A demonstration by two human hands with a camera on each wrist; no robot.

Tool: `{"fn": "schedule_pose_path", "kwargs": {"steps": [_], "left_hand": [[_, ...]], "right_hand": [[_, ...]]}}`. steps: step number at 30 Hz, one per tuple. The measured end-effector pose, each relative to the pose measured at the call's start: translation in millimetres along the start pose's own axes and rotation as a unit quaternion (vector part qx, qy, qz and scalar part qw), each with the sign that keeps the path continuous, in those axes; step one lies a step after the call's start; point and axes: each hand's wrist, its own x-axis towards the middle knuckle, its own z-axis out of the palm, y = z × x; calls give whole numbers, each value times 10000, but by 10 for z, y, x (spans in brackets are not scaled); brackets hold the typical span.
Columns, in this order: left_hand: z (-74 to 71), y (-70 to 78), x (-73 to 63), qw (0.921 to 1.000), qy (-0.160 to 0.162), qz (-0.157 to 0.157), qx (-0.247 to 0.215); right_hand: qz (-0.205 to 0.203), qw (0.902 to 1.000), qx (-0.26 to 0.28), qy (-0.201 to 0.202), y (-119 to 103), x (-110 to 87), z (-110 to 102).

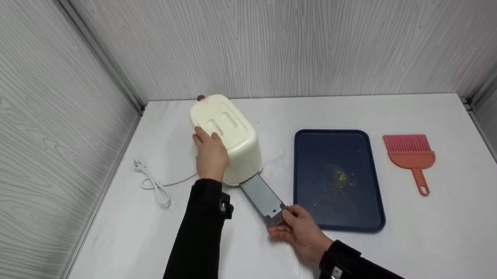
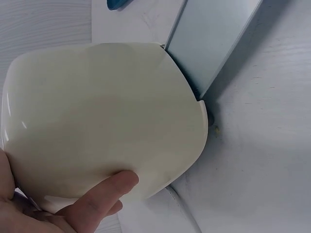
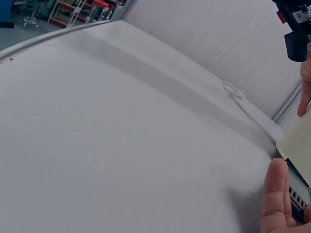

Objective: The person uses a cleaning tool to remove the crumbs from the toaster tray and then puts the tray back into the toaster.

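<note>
A cream toaster (image 1: 243,158) with a lid on top stands on the white table, left of the middle. My left hand (image 1: 212,156) rests against its near left side. In the left wrist view, one fairly straight finger (image 2: 104,199) presses on the smooth cream wall. A long grey metal crumb tray (image 1: 261,196) sticks out of the slot low in the toaster's near end, its inner part hidden inside. My right hand (image 1: 302,233) pinches the dark slotted outer end of this tray, thumb above and fingers beneath.
A dark blue tray (image 1: 323,150) holding yellowish crumbs (image 1: 340,178) lies to the right. Beyond it is an orange-red brush (image 1: 412,159). The toaster's white cord and plug (image 1: 156,188) lie on the left. Wood-grain panels (image 1: 265,36) stand around the table.
</note>
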Motion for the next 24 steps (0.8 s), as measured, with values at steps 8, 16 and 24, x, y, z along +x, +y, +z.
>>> {"fn": "schedule_pose_path", "kwargs": {"steps": [8,16,24], "left_hand": [[8,-8,-5,10000,-45,16,41],[30,68,21,9999,-28,36,104],[-19,51,57,9999,20,-60,121]], "right_hand": [[-108,9999,-50,95,23,45,29],[-296,9991,-5,302,29,51,26],[-407,9984,-163,355,56,70,113]]}}
